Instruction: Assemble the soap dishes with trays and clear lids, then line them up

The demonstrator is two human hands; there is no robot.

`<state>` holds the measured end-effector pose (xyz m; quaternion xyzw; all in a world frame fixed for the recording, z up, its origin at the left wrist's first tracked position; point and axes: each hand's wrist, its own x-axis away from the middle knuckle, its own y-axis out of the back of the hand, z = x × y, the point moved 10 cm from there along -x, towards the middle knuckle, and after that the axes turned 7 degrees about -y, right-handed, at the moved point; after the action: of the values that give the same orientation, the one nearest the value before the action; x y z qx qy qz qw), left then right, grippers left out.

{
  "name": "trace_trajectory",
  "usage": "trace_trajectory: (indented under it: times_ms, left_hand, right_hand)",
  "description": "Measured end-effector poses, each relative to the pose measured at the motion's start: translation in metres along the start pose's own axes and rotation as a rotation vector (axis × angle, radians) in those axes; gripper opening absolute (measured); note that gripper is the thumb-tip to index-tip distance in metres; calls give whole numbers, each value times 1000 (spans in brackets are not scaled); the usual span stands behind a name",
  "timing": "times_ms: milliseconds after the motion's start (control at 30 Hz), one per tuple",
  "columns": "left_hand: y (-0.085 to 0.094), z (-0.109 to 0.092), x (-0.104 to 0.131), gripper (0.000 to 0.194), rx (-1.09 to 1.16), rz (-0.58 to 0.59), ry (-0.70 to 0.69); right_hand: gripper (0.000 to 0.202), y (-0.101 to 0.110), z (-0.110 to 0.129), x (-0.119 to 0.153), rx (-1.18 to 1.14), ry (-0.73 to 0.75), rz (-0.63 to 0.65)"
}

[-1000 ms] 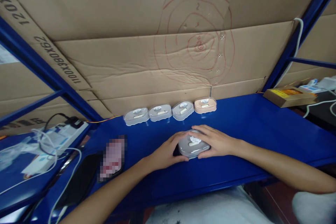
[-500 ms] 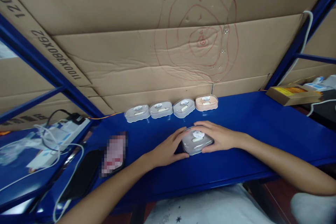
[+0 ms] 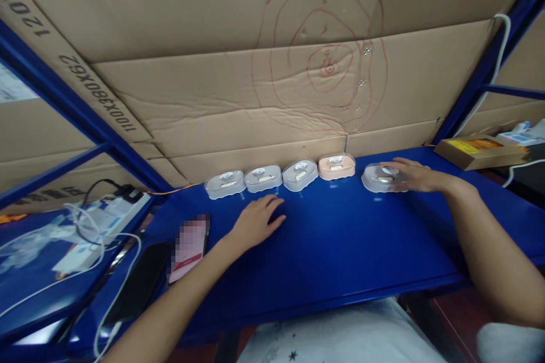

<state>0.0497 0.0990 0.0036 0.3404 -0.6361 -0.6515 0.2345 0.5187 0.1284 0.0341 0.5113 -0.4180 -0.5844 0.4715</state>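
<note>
My right hand [image 3: 419,176] is closed round the right end of a clear-lidded grey plastic case [image 3: 374,180] at the back right of the blue table. A round white label and a small pale piece show through its lid. To its left, along the cardboard wall, stand a peach case [image 3: 336,168] and three similar grey ones, among them a slightly turned grey case [image 3: 300,177] beside the peach one. My left hand [image 3: 256,220] is open and holds nothing, its fingers spread just in front of the grey cases.
On the left lie a phone with a pink screen [image 3: 189,247] and a dark flat object [image 3: 138,281]. Farther left are cables and a white power strip [image 3: 114,227]. A brown carton [image 3: 479,152] sits at the far right. The cardboard wall [image 3: 213,91] closes off the back.
My right hand has carried the grey case from the table's middle to the back right, beside the peach case. My left hand has let go of it and moved left.
</note>
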Motion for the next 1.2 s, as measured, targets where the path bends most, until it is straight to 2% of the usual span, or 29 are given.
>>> trace_trajectory:
  times_ms: [100, 233, 333, 433, 567, 667, 800, 967, 1033, 1133, 1200]
  left_hand:
    - [15, 47, 6, 59, -120, -29, 207]
    - [35, 99, 19, 73, -235, -51, 432]
    - [44, 124, 27, 79, -289, -53, 547]
    - [44, 137, 32, 83, -309, -13, 602]
    - [43, 140, 33, 83, -326, 62, 606]
    - [52, 134, 35, 77, -371, 69, 617]
    - [59, 115, 36, 60, -403, 99, 607]
    - [59, 89, 36, 61, -398, 114, 555]
    - [62, 91, 38, 63, -385, 94, 569]
    - [63, 108, 42, 69, -345, 75, 650]
    - [57, 120, 44, 73, -316, 101, 692]
  right_hand:
    - [64, -14, -20, -11, 52, -123, 12]
    - [58, -22, -21, -18, 82, -143, -7]
    - [59, -23, -12, -21, 86, -110, -35]
    - [60, -22, -2, -22, 85, -98, -63]
    - [57, -18, 11, -18, 79, -106, -86]
    - [58, -15, 20, -13, 75, -108, -94]
    - [60, -13, 37, -7, 70, -78, -106]
    - [63, -11, 66, 3, 64, 6, -120]
    - [62, -12, 79, 7, 62, 52, -121]
    - [60, -12, 101, 15, 43, 147, -133]
    - [59, -13, 110, 19, 23, 196, -136]
